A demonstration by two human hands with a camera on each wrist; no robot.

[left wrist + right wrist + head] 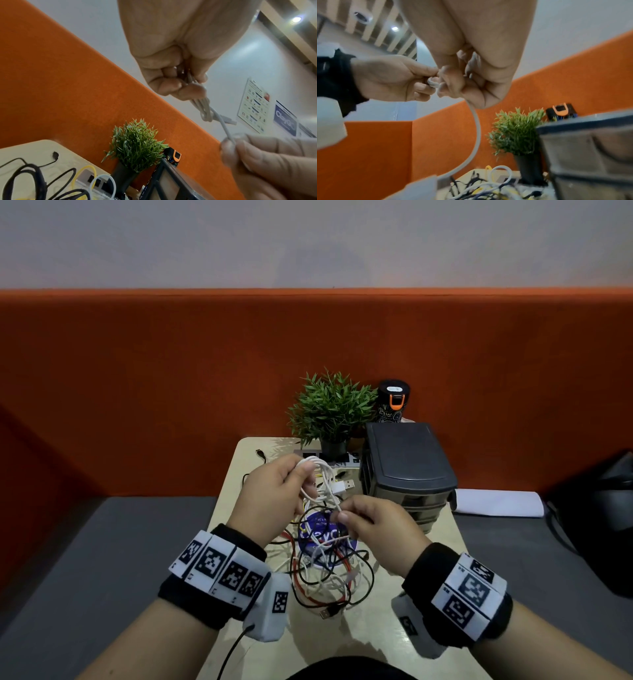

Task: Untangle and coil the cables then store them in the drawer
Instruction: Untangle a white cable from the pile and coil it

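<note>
On the beige table (404, 645), right of the black drawer unit (407, 470), lies a cable tangle (329, 577), above which the left hand (270, 494) grips a coiled white cable (322, 474) while the right hand (376, 529) pinches its trailing strand.

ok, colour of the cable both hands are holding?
White cable, coiled in the left hand, pinched by the right hand; head view.

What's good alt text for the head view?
Left hand holds a coiled white USB cable while the right hand pinches its loose strand above tangled cables on a small table, beside a closed black drawer unit.
</note>
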